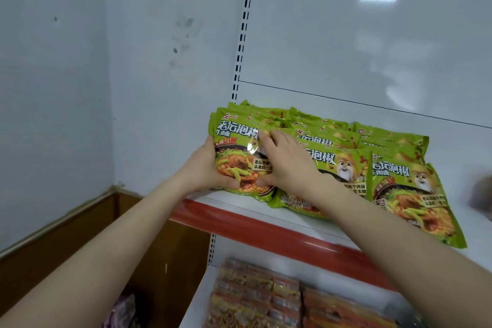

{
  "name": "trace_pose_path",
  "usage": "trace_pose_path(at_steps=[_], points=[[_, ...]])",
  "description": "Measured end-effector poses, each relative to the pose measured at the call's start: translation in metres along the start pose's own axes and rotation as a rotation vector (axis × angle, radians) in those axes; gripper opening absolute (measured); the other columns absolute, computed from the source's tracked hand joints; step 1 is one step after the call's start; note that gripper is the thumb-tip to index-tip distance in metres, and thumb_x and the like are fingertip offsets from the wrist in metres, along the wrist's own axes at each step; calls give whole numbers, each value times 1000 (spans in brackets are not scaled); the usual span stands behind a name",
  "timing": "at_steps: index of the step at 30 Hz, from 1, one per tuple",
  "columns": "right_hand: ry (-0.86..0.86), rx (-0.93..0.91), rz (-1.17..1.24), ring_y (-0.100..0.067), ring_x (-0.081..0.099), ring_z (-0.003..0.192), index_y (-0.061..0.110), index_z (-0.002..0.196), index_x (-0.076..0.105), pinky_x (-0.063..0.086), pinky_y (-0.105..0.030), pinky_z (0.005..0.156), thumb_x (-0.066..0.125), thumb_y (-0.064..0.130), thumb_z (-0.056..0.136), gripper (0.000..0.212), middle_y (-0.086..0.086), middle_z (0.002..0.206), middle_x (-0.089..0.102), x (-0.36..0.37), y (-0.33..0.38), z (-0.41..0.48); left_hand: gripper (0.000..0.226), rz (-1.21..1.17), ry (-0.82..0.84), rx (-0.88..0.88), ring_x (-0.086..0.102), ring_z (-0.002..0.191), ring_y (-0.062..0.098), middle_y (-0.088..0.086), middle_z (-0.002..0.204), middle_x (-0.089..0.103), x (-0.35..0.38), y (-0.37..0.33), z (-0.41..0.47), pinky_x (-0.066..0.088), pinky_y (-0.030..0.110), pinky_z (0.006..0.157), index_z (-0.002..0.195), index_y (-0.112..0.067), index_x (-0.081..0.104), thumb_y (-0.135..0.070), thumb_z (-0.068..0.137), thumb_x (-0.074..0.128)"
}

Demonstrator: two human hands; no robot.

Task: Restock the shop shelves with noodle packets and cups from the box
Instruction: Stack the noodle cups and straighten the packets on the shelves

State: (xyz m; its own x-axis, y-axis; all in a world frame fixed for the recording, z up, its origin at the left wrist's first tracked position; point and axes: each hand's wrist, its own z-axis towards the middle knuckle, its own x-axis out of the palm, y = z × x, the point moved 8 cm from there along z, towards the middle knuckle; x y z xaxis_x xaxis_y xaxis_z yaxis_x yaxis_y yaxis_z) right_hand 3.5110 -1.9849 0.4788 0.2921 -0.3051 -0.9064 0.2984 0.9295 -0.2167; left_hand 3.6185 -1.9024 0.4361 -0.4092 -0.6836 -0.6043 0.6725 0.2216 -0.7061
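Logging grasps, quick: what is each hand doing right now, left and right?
Left hand: grips the left edge of the leftmost green noodle packet.
Right hand: open, fingers lying flat on that packet.

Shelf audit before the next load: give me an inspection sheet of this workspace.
Surface: white upper shelf with a red front edge, partly filled.
Job's things: green noodle packets in overlapping rows; orange packets on the lower shelf; no cups or box clearly seen.
Clutter: blurred brownish thing at far right, unidentifiable.
Hands: left hand grips the leftmost packet by its left edge; right hand lies flat on its front.
Cables: nothing seen.
Surroundings: pale wall, slotted upright, brown panel low left.
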Motion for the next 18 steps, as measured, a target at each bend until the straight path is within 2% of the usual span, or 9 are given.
trace_pose_path(at_steps=[3, 5, 7, 8, 10, 12, 18], points=[[-21, -6, 12, -28, 23, 137, 14, 145, 16, 22, -38, 113, 73, 47, 70, 100, -12, 143, 32, 0, -2, -2, 103, -149, -5, -6, 54, 109, 16, -2, 121, 52, -8, 4, 6, 45, 29, 90, 135, -16, 30, -31, 52, 89], [-19, -25, 3, -27, 21, 138, 15, 146, 14, 19, -37, 113, 71, 46, 72, 98, -11, 146, 29, 1, -1, -4, 113, -171, -2, -35, 49, 119, 19, -1, 127, 48, -15, 12, 13, 41, 30, 97, 144, -13, 17, -29, 57, 88], [-3, -35, 8, -27, 15, 141, 16, 147, 11, 15, -36, 115, 69, 45, 75, 96, -12, 150, 22, 2, 0, -6, 132, -202, 105, -70, 47, 123, 17, -4, 135, 45, -12, 20, 20, 40, 32, 101, 147, -19, 5, -39, 48, 89], [3, -33, 17, -26, 13, 142, 16, 147, 10, 13, -36, 115, 68, 44, 76, 96, -12, 151, 19, 2, 0, -6, 137, -244, 164, -69, 52, 118, 15, -6, 133, 47, -8, 21, 23, 44, 33, 98, 146, -25, 6, -46, 41, 90], [13, -25, 36, -26, 10, 143, 17, 147, 8, 12, -35, 116, 67, 44, 77, 95, -12, 153, 16, 3, -2, -7, 130, -331, 231, -49, 58, 108, 8, -9, 124, 52, -2, 19, 29, 52, 27, 85, 143, -31, 12, -43, 39, 90], [19, -19, 50, -26, 10, 143, 16, 147, 10, 12, -34, 116, 67, 42, 78, 94, -13, 153, 16, 3, -3, -8, 122, -386, 244, -30, 59, 105, 7, -10, 122, 53, 2, 18, 34, 53, 21, 77, 141, -33, 16, -37, 41, 87], [35, -2, 40, -27, 2, 144, 16, 147, 4, 7, -34, 117, 66, 39, 81, 93, -15, 155, 6, 6, -7, -5, 101, -434, 234, 32, 63, 103, 10, -7, 120, 59, 10, 17, 41, 55, 23, 78, 139, -30, 27, -22, 58, 87]])
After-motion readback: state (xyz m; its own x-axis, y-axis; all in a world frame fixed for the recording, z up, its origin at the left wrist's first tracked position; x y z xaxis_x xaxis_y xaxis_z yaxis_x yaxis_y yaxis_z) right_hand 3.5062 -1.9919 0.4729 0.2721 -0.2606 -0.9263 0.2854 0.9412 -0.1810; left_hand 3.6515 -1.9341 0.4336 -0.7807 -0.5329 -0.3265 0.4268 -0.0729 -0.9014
